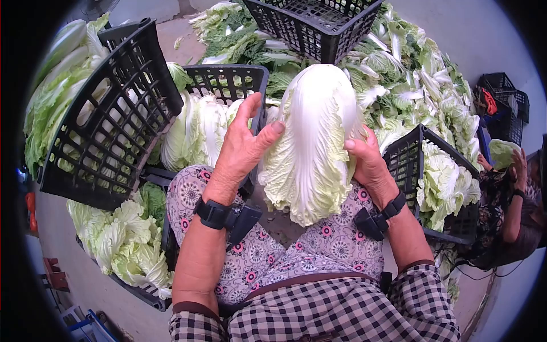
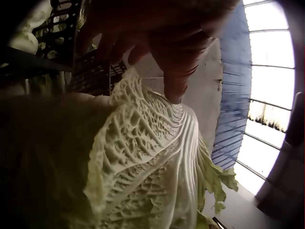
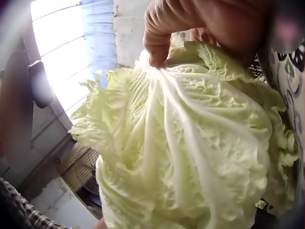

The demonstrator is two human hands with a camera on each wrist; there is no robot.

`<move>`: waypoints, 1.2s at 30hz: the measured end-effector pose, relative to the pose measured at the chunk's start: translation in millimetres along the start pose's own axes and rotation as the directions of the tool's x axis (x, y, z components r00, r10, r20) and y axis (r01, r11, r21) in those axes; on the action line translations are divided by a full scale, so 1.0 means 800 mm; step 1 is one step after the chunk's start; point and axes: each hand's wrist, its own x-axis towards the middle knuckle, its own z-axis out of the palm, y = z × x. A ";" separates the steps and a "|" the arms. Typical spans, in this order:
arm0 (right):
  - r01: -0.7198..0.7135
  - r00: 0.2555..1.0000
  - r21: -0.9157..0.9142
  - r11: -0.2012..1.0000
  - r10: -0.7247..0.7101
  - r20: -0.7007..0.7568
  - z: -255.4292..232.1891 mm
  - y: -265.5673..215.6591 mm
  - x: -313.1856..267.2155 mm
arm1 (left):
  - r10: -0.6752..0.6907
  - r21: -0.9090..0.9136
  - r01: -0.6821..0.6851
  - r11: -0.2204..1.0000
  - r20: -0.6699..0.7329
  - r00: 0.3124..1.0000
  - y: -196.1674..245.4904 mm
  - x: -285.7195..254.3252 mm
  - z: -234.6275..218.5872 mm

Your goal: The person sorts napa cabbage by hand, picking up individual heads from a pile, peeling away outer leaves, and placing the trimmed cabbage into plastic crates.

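Note:
A large napa cabbage [image 1: 310, 131] stands over the person's lap, its white base up and pale green leaf tips down. At its right side the right hand [image 1: 370, 162] grips it, thumb on the near face and fingers curled behind. In the right wrist view that thumb presses on a white leaf rib [image 3: 167, 90]. The left hand [image 1: 239, 145] is on the other side with fingers spread and raised, its thumb tip right at the cabbage's edge. From the left wrist, the thumb meets the outer leaf [image 2: 162, 143] while the other fingers hang apart from it.
Black crates of cabbages stand at left, one tilted crate [image 1: 114, 119] beside another crate [image 1: 225, 71]. A crate [image 1: 421, 171] with cabbage sits at right. Behind lies a heap of loose leaves [image 1: 410, 74] with a crate [image 1: 319, 34] on top. Another person [image 1: 513, 211] works at far right.

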 end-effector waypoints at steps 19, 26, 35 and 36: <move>-0.157 0.980 -0.193 0.969 0.177 0.093 -0.006 -0.005 -0.007 | -0.098 -0.261 0.203 0.944 0.365 0.926 0.018 -0.010 0.005; -0.005 0.994 -0.238 0.971 0.030 0.101 0.013 0.002 0.002 | -0.182 -0.509 0.290 0.811 0.251 0.951 0.013 -0.007 0.009; 0.164 0.984 -0.238 0.957 -0.176 -0.027 -0.011 0.018 0.011 | -0.244 -0.400 0.300 0.866 0.184 0.952 0.013 -0.010 0.015; 0.194 0.974 -0.337 0.921 -0.221 -0.044 -0.005 0.012 0.006 | -0.228 -0.395 0.285 0.874 0.186 0.956 0.013 -0.011 0.016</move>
